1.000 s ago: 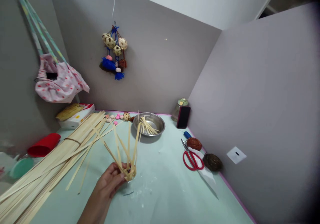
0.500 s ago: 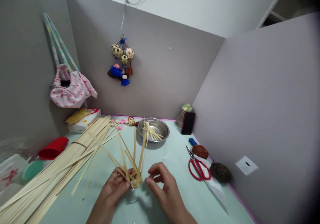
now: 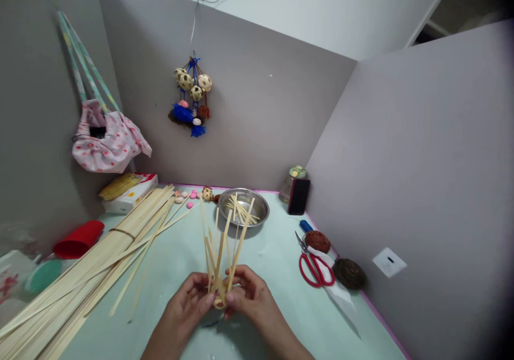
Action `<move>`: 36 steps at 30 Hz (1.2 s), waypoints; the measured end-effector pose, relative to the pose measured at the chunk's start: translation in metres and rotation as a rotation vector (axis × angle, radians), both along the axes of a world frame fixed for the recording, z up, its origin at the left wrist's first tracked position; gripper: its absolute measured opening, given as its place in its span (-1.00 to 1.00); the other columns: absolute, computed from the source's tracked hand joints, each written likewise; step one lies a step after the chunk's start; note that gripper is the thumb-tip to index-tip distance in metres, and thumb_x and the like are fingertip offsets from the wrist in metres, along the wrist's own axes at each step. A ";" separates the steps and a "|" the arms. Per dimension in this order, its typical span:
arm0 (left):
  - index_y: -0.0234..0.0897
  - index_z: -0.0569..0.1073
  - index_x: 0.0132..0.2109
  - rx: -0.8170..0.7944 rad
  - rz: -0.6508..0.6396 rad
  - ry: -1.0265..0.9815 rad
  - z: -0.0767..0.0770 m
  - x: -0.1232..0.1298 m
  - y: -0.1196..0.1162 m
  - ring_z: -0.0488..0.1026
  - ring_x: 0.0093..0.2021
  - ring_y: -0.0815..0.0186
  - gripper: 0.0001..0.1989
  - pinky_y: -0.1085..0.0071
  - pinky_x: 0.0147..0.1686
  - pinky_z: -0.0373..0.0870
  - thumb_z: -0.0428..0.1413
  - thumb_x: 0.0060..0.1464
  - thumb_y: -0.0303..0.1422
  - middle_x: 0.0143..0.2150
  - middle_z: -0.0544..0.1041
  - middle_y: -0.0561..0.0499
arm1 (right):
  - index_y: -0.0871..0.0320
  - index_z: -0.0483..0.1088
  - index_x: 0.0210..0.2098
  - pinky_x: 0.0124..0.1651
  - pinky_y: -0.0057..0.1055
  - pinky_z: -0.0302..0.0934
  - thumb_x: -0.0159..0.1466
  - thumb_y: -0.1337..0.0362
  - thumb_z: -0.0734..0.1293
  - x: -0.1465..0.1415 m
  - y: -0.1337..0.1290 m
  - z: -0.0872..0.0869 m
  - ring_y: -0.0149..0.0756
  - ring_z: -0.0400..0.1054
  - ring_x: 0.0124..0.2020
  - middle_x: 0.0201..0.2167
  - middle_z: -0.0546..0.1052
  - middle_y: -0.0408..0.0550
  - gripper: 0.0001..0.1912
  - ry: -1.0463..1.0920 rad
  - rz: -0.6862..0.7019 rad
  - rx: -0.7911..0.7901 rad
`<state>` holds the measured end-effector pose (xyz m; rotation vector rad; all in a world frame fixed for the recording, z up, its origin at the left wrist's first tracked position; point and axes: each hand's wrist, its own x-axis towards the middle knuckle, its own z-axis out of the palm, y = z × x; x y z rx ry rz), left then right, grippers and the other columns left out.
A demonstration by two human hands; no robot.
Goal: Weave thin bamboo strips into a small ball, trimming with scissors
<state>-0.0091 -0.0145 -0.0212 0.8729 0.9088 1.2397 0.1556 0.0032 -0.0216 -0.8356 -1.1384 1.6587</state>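
A small woven piece (image 3: 219, 300) of pale strips is held between both hands above the light green table, its long strip ends standing upward and fanning slightly apart. My left hand (image 3: 188, 306) pinches its left side, thumb at the woven base. On the right side, my right hand (image 3: 252, 298) grips the base and lower strips with thumb and fingers. Behind it, a metal bowl (image 3: 263, 210) holds short pale strips. A large bundle of long strips (image 3: 108, 253) lies to the left, tied with a brown band.
Red-handled scissors (image 3: 316, 270), a brown yarn coil (image 3: 317, 241) and a dark yarn coil (image 3: 349, 273) lie at the right. A phone (image 3: 299, 196) leans on a jar. A red cup (image 3: 78, 239) lies left. Woven balls (image 3: 195, 92) hang on the wall.
My right hand has moved left and closed on the woven piece. The strips now stand more upright and closer together. The view has shifted slightly.
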 end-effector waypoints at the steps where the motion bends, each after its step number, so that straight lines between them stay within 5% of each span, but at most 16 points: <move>1: -0.23 0.51 -0.28 -0.017 -0.009 -0.009 0.003 0.000 -0.001 0.58 -0.16 0.04 -0.69 0.26 -0.16 0.45 0.32 -0.07 -0.13 -0.27 0.66 -0.08 | 0.18 0.39 -0.17 -0.41 -0.43 0.34 -0.02 0.06 0.57 0.000 0.000 0.000 -0.37 0.45 -0.46 -0.25 0.52 -0.03 -0.47 0.005 -0.006 0.003; 13: -0.23 0.50 -0.34 -0.062 -0.082 -0.088 -0.006 -0.003 0.003 0.54 -0.27 0.14 -0.73 0.24 -0.14 0.39 0.31 -0.06 -0.13 -0.39 0.60 -0.01 | 0.18 0.42 -0.17 -0.42 -0.48 0.27 -0.04 0.07 0.58 -0.006 -0.006 0.002 -0.44 0.38 -0.48 -0.23 0.53 -0.04 -0.47 -0.032 -0.024 0.013; 18: -0.20 0.40 -0.45 -0.043 -0.087 -0.125 -0.010 -0.003 0.004 0.53 -0.29 0.18 -0.70 0.30 -0.21 0.39 0.36 -0.15 -0.19 -0.34 0.58 0.02 | 0.20 0.42 -0.17 -0.42 -0.51 0.16 0.05 0.16 0.53 -0.007 -0.010 0.002 -0.44 0.29 -0.50 -0.46 0.47 -0.16 -0.57 -0.202 -0.040 0.060; 23: -0.20 0.36 -0.46 -0.088 -0.017 -0.130 -0.009 0.000 0.001 0.54 -0.13 0.07 -0.65 0.14 -0.10 0.43 0.38 -0.21 -0.19 -0.13 0.60 -0.09 | 0.17 0.38 -0.35 -0.33 -0.45 0.18 0.21 0.23 0.39 0.001 -0.012 0.009 -0.37 0.29 -0.43 -0.44 0.41 -0.14 -0.86 -0.532 -0.292 0.354; 27: -0.20 0.38 -0.45 -0.103 0.050 -0.100 -0.009 0.000 0.001 0.51 -0.05 0.04 -0.65 0.08 -0.01 0.41 0.39 -0.22 -0.18 -0.09 0.59 -0.10 | 0.14 0.26 -0.55 -0.40 -0.46 0.12 0.22 0.18 0.36 0.007 -0.016 0.019 -0.39 0.19 -0.51 -0.58 0.29 -0.20 -0.70 -0.594 -0.421 0.418; 36: -0.15 0.50 -0.34 0.045 -0.033 -0.138 -0.018 -0.003 0.002 0.52 0.01 0.07 -0.73 0.29 -0.05 0.40 0.41 -0.20 -0.29 -0.05 0.59 -0.06 | 0.19 0.52 -0.40 -0.29 -0.38 0.27 0.25 0.06 0.38 0.002 -0.022 0.022 -0.26 0.41 -0.39 -0.42 0.52 0.00 -0.70 -0.347 -0.235 0.259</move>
